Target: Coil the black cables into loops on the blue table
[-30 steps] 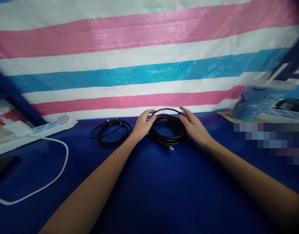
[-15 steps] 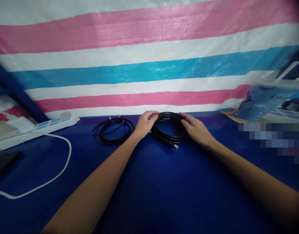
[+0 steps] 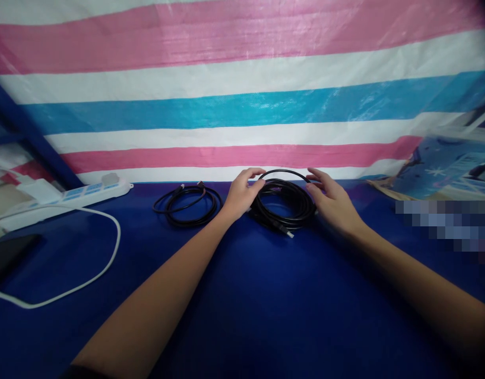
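Observation:
A thick black cable (image 3: 284, 221) lies in a round coil of several turns on the dark blue table, its metal-tipped plug pointing toward me at the front. One turn of it stands up in an arch above the rest. My left hand (image 3: 246, 192) pinches this raised turn at its left side, thumb and fingertips closed together on it. On the opposite side my right hand (image 3: 333, 200) has the turn between thumb and forefinger, with the other fingers lifted apart. Beside my left hand rests a smaller coil of black cable (image 3: 192, 221), with its two plugs at the back.
A white power strip (image 3: 92, 197) with a white charger (image 3: 40, 189) plugged in stands at the left. Its white cord (image 3: 118, 237) curves over the table near a dark flat device (image 3: 13, 255). Clear bluish packaging (image 3: 427, 163) sits at the right, before a striped sheet (image 3: 226, 116).
One turn of the cable has risen above the coil between my hands. My hands have moved slightly up, and the view has shifted a little.

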`<state>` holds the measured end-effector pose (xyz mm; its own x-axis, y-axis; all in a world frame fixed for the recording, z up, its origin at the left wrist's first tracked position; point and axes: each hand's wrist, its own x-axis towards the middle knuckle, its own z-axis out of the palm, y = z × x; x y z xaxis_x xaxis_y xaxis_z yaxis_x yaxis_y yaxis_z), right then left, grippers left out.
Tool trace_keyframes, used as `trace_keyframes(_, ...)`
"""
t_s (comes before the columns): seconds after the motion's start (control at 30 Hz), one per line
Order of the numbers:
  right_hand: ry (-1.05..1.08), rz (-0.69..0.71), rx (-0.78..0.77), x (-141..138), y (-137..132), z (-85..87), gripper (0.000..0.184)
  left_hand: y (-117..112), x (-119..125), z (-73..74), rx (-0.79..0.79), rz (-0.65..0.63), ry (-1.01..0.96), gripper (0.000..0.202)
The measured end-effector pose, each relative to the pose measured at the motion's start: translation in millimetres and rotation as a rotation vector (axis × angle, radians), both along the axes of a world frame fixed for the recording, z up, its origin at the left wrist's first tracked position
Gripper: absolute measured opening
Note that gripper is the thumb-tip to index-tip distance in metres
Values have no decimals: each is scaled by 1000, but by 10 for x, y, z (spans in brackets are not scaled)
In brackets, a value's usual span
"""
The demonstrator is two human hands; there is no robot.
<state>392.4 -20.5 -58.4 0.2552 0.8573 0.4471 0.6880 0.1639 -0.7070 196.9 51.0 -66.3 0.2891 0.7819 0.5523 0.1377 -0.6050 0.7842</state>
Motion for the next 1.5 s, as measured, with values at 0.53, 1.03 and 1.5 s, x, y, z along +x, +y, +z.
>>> trace_keyframes(0.53,-361,27,293,-139,-162,128,37,-13,-233,306,125,240,119,25)
trace_keyframes(1.03,-489,348,560,-749,-643,189,28,-420,-1631,285,63,353,847,24)
trace_keyframes(1.5,683,358,-350,-1146,-709,157,47,-1420,-558,126,378,209,925,34)
